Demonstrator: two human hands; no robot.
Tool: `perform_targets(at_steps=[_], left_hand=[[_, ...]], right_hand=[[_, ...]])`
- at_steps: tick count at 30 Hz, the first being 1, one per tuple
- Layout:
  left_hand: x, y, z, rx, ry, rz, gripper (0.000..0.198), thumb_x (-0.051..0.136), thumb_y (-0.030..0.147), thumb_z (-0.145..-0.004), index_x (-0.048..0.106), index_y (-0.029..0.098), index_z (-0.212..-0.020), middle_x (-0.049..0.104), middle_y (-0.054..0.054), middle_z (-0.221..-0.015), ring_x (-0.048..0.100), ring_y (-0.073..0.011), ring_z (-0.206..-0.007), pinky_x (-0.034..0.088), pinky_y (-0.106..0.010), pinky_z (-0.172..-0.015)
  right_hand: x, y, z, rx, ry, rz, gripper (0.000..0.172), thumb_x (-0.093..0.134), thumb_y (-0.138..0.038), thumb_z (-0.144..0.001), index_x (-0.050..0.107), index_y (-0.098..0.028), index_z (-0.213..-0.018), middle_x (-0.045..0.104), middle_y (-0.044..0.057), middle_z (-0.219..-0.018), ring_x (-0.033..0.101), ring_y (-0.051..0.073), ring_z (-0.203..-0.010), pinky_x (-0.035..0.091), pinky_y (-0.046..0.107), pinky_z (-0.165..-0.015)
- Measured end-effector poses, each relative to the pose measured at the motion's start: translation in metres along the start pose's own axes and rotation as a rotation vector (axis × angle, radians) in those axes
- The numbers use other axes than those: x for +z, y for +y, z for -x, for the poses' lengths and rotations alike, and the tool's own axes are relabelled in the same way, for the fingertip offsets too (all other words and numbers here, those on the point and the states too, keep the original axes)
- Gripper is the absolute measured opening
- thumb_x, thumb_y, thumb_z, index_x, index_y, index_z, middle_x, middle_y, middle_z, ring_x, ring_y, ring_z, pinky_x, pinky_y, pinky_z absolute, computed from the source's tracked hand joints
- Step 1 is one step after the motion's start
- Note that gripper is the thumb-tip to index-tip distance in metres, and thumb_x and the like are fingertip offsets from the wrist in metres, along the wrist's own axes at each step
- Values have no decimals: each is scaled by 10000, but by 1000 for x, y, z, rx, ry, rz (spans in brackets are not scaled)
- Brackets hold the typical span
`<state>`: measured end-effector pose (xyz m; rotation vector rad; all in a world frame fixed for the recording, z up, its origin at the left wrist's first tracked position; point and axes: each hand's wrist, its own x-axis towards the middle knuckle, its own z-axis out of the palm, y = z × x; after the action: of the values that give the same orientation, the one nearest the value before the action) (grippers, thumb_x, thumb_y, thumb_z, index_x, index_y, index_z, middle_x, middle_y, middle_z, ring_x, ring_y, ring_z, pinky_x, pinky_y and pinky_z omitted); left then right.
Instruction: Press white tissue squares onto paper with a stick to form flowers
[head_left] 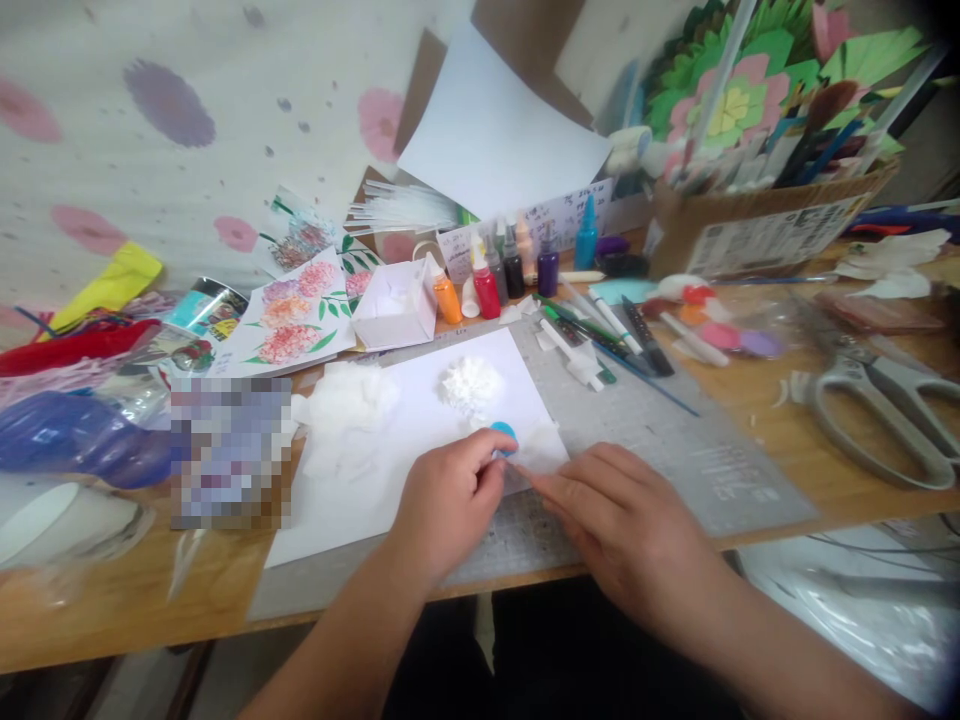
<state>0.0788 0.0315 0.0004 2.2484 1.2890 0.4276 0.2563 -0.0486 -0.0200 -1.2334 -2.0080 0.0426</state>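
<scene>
My left hand (450, 500) rests on a white sheet of paper (360, 480), its fingers curled and pinched at a small blue round piece (504, 434). My right hand (607, 520) lies beside it on the grey cutting mat (675, 440), fingers stretched flat toward the same spot and touching a bit of white tissue (540, 445). A crumpled white tissue flower (469, 383) sits on the sheet just beyond the hands. A larger white tissue wad (345, 410) lies at the sheet's left edge.
Small ink bottles (495, 275) stand in a row behind the sheet beside a white box (394, 305). Pens (615, 335) lie to the right, big scissors (877, 415) at far right. Flower paintings (292, 315) and clutter fill the left; a cardboard box (765, 235) holds brushes.
</scene>
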Motion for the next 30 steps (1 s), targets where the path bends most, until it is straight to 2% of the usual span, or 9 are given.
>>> perform_targets(at_steps=[10, 16, 22, 27, 30], left_hand=[[-2, 2, 4, -9, -18, 42, 217, 514, 211, -824, 622, 267, -1004, 557, 75, -610, 470, -89, -509, 375, -218, -542], [-2, 0, 4, -40, 14, 104, 238, 533, 213, -821, 576, 267, -1049, 524, 80, -627, 472, -90, -533, 380, -212, -545], [-2, 0, 4, -36, 2, 118, 256, 519, 186, -817, 589, 277, -1046, 495, 80, -620, 458, -88, -535, 373, -214, -553], [-2, -1, 4, -41, 9, 144, 281, 520, 186, -807, 589, 275, -1064, 492, 80, -617, 456, -88, -530, 374, -214, -546], [-2, -1, 3, -44, 9, 137, 287, 520, 184, -798, 601, 269, -1060, 506, 76, -623, 462, -89, -530, 380, -216, -546]], right_hand=[[1, -1, -3, 41, -93, 2, 307, 488, -81, -887, 602, -133, -1167, 622, 72, -836, 502, 220, -781, 493, 390, -694], [-1, 3, -2, 42, -6, -71, 333, 481, -60, -888, 602, -130, -1190, 622, 54, -792, 506, 195, -746, 479, 344, -683], [1, 2, -4, 47, -34, -22, 310, 466, -118, -916, 624, -148, -1181, 633, 61, -795, 532, 198, -747, 483, 347, -674], [-2, 1, -5, 68, 39, -94, 303, 470, -88, -904, 630, -148, -1154, 652, 59, -803, 540, 188, -738, 492, 332, -665], [-2, 1, -6, 85, 25, -106, 298, 473, -104, -911, 624, -160, -1162, 659, 55, -817, 549, 182, -746, 501, 328, -677]])
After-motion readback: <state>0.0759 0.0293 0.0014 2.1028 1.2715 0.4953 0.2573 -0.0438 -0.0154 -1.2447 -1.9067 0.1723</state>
